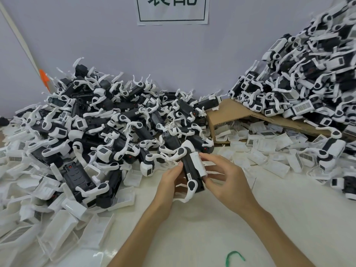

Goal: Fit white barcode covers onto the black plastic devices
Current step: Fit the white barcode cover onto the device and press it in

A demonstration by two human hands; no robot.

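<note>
I hold one black plastic device [189, 173] with white arms upright-tilted above the table, near the middle of the view. My left hand [170, 182] grips its left side, thumb on the black body. A white barcode cover [197, 163] lies against the device's right face. My right hand [225, 177] pinches that cover, with the thumb at its top edge and fingers curled behind its lower end. Whether the cover is fully seated on the device cannot be made out.
A large heap of black devices [100, 128] fills the left and centre. Another heap [308, 83] rises at the right over a cardboard box [231, 112]. Loose white covers [269, 151] lie scattered right and at the front left [63, 232]. A green tie [235, 257] lies on the white table [202, 228].
</note>
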